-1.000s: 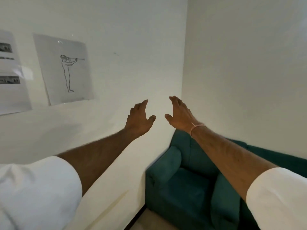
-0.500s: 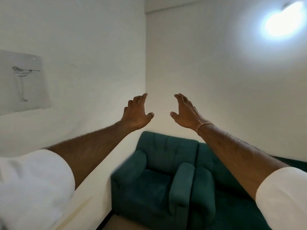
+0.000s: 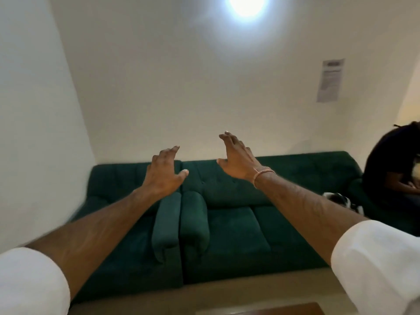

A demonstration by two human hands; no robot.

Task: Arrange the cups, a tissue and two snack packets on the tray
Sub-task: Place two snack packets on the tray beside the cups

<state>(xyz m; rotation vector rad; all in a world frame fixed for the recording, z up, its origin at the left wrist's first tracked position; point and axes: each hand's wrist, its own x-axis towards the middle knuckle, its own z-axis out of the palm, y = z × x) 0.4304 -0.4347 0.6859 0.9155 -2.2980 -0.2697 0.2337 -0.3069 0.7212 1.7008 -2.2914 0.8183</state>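
Note:
Both my arms are stretched out in front of me at chest height. My left hand (image 3: 164, 172) is open with fingers spread and holds nothing. My right hand (image 3: 238, 159), with a thin band on the wrist, is open too and empty, a little higher than the left. The two palms face each other about a hand's width apart. No cups, tissue, snack packets or tray show anywhere in the head view.
A dark green armchair (image 3: 136, 235) and sofa (image 3: 238, 223) stand against the white wall ahead. A person in dark clothes (image 3: 391, 169) sits at the far right. A brown table edge (image 3: 261, 311) shows at the bottom. A lamp (image 3: 246, 4) glares above.
The view has swung right from the wall corner with drawings to face the sofa and the seated person. Both hands stay raised, open and empty.

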